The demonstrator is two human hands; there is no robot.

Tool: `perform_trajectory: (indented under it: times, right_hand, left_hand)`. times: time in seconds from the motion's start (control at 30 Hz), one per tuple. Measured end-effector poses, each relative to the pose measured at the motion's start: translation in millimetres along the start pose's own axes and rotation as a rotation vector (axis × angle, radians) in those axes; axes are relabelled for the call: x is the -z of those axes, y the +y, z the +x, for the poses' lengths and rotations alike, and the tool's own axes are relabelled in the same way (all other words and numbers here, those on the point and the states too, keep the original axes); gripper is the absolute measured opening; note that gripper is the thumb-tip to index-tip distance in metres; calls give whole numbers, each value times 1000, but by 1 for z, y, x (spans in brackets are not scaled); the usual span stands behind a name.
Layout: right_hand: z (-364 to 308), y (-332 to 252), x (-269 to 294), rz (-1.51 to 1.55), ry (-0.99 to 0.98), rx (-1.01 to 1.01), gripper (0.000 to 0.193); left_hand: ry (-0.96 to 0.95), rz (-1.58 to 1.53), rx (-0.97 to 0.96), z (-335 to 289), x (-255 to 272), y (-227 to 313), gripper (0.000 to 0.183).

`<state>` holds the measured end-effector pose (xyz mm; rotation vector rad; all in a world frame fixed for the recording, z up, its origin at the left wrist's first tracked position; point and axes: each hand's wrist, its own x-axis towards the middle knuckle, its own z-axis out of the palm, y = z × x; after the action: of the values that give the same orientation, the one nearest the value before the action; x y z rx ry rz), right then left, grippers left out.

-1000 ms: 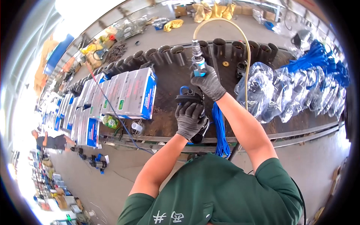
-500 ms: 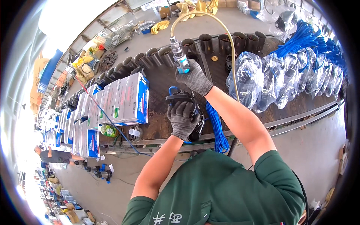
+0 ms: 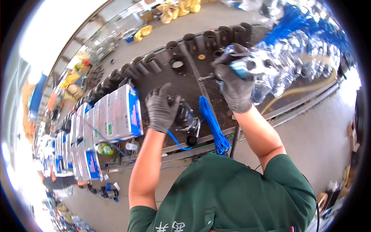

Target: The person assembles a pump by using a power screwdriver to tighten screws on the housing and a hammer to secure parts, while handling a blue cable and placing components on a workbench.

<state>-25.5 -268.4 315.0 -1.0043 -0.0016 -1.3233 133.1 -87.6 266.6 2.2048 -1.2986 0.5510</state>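
Note:
My right hand, in a grey work glove, is wrapped round a blue and silver air screwdriver. The tool lies nearly level, its bit pointing left over the bench and a tan air hose trailing off to the right. My left hand, gloved the same way, has its fingers spread and appears to hold nothing. Just right of it, a black pump-like assembly rests on the bench, partly hidden by the thumb side. A bundle of blue cable hangs over the bench's front edge beside it.
Several dark metal tubes stand along the bench's far edge. Stacked grey and blue boxes occupy the left side. On the right are plastic-wrapped units with blue cables. A brass ring lies near the tubes.
My right hand has moved right, swinging the air screwdriver from upright to nearly level. My left hand has come off the black assembly and moved left, its fingers opening.

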Motion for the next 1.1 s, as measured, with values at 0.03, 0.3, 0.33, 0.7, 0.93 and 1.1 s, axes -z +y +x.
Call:
perform_trajectory:
  times: [0.03, 0.3, 0.33, 0.7, 0.93, 1.1]
  right_hand:
    - [-4, -8, 14, 1, 118, 79, 52]
    - [-65, 8, 332, -144, 1218, -474, 24]
    - [-85, 18, 381, -139, 1261, -531, 25]
    - [-109, 13, 492, -1333, 901, -867, 51]
    - [-113, 22, 519, -1519, 929, -860, 75]
    - [-183, 55, 466, -1499, 794, -417, 33]
  left_hand:
    - [-117, 38, 45, 2, 5, -8, 48]
    - [-252, 54, -210, 3, -8, -10, 34]
    - [-256, 34, -211, 4, -11, -12, 37]
    - [-340, -32, -38, -1, -6, -24, 51]
    - [-234, 95, 132, -22, -21, -20, 40]
    - [-119, 144, 163, -28, -23, 7, 28]
